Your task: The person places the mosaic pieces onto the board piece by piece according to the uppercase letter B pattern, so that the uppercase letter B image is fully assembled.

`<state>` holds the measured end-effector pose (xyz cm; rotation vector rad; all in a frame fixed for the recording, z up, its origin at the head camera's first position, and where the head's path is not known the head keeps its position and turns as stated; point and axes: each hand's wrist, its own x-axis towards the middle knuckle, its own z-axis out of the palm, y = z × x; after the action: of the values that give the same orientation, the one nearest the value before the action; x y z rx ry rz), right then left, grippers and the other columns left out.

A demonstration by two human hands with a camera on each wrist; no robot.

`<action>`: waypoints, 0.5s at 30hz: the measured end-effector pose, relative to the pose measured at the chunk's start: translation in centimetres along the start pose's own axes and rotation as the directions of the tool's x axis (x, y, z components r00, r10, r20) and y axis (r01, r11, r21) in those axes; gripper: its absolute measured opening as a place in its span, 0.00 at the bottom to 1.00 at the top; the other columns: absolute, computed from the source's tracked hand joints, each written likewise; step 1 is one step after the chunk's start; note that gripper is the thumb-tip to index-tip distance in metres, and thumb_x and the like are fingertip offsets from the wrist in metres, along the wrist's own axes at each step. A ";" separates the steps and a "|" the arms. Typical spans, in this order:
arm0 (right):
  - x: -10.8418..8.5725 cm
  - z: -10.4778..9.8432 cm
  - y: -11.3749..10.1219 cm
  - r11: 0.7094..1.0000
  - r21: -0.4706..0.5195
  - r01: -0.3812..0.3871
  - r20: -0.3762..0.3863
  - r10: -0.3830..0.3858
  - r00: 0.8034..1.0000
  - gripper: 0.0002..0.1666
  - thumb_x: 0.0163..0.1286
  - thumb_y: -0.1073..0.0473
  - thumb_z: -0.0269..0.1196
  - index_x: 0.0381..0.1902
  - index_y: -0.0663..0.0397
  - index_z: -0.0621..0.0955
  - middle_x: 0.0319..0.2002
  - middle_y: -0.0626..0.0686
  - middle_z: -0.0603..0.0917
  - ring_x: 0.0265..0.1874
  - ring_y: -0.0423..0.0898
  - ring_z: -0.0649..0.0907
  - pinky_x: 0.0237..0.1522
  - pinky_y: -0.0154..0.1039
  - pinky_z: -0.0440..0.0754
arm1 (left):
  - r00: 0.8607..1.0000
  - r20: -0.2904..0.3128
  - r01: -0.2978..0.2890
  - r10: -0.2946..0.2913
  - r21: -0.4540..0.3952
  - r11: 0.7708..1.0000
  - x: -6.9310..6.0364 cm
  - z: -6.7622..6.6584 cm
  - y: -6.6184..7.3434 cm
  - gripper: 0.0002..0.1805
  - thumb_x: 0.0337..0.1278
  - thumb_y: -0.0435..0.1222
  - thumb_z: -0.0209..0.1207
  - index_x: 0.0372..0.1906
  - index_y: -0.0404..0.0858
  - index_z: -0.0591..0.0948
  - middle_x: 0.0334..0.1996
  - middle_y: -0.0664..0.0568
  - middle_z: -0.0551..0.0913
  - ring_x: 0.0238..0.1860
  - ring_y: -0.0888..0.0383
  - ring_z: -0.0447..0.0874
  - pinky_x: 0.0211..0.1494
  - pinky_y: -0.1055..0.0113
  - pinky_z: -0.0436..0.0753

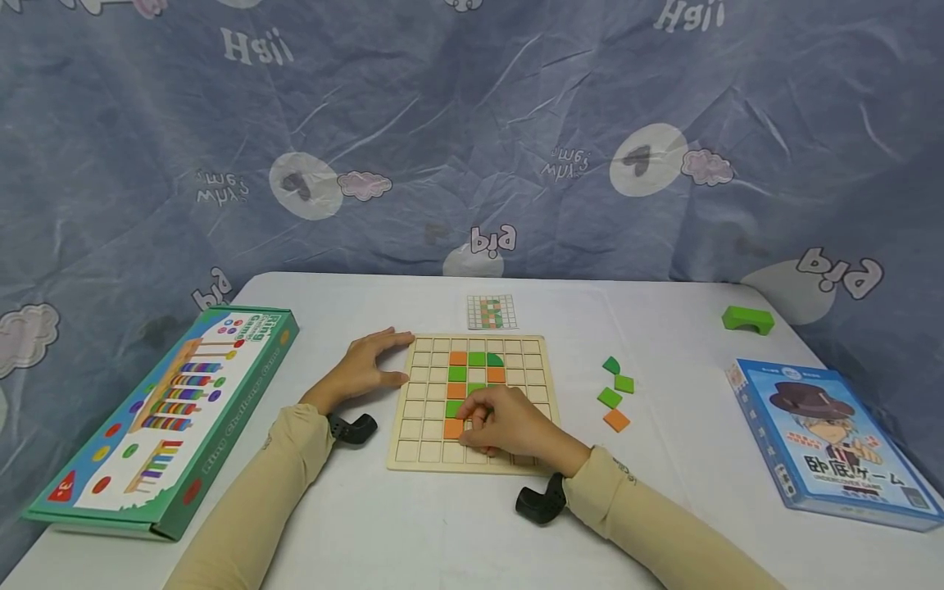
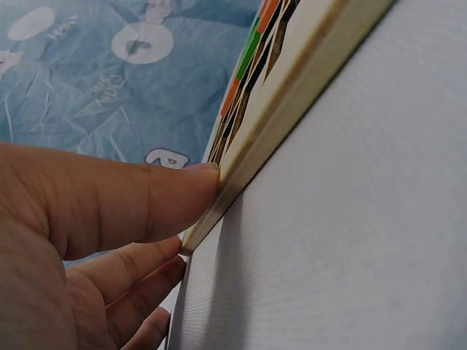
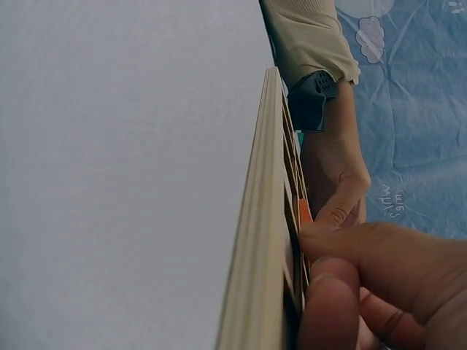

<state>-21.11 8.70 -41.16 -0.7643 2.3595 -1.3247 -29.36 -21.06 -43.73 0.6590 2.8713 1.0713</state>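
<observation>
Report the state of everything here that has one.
Grid board: flat, partly filled
Left hand: touching board's edge
Right hand: over board, grip unclear
Loose tiles: off the board
Pattern card: flat, face up
Green box: closed, flat
Blue box: closed, flat
Green arch: opening downward

The board (image 1: 433,408) looks like matt wood, the backdrop (image 1: 472,123) creased cloth.

Orange and green tiles (image 1: 456,391); pale gridded board (image 1: 408,451); plain white tabletop (image 1: 413,524)

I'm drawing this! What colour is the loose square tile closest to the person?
Orange; that loose square tile shows best in the head view.
</observation>
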 end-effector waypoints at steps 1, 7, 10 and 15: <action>0.0 0.0 0.0 1.000 -0.003 -0.001 -0.001 0.001 1.000 0.11 0.65 0.70 0.75 0.44 0.63 0.87 0.21 0.45 0.81 0.15 0.39 0.82 0.25 0.33 0.84 | 1.000 0.000 0.000 0.000 0.002 1.000 0.0 0.0 0.0 0.41 0.58 0.41 0.71 0.77 0.33 0.76 0.78 0.37 0.73 0.83 0.33 0.58 0.84 0.31 0.48; 0.0 -0.1 0.1 1.000 0.014 -0.006 0.003 0.005 1.000 0.12 0.65 0.69 0.75 0.45 0.63 0.87 0.22 0.45 0.81 0.16 0.39 0.82 0.25 0.34 0.85 | 1.000 -0.001 0.002 -0.002 -0.002 1.000 0.0 0.0 0.1 0.41 0.58 0.41 0.72 0.77 0.33 0.75 0.78 0.37 0.72 0.83 0.33 0.58 0.84 0.30 0.48; 0.0 -0.3 0.2 0.998 0.053 -0.015 0.014 0.015 1.000 0.12 0.65 0.69 0.75 0.46 0.64 0.87 0.24 0.46 0.81 0.16 0.40 0.82 0.26 0.35 0.87 | 1.000 -0.001 0.007 -0.007 -0.010 1.000 0.0 0.0 0.1 0.41 0.58 0.41 0.72 0.77 0.34 0.76 0.78 0.37 0.72 0.83 0.33 0.58 0.84 0.30 0.48; 0.0 -1.2 0.2 0.982 0.185 -0.027 0.063 0.016 0.998 0.13 0.69 0.69 0.72 0.50 0.69 0.86 0.28 0.47 0.81 0.20 0.40 0.83 0.28 0.34 0.88 | 1.000 -0.001 0.007 -0.007 -0.008 1.000 0.0 0.0 0.0 0.41 0.58 0.41 0.72 0.77 0.34 0.76 0.78 0.37 0.72 0.83 0.33 0.58 0.84 0.30 0.48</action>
<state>-21.76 9.60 -40.74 -0.7107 2.1540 -1.4657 -29.35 -21.04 -43.69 0.6478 2.8663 1.0817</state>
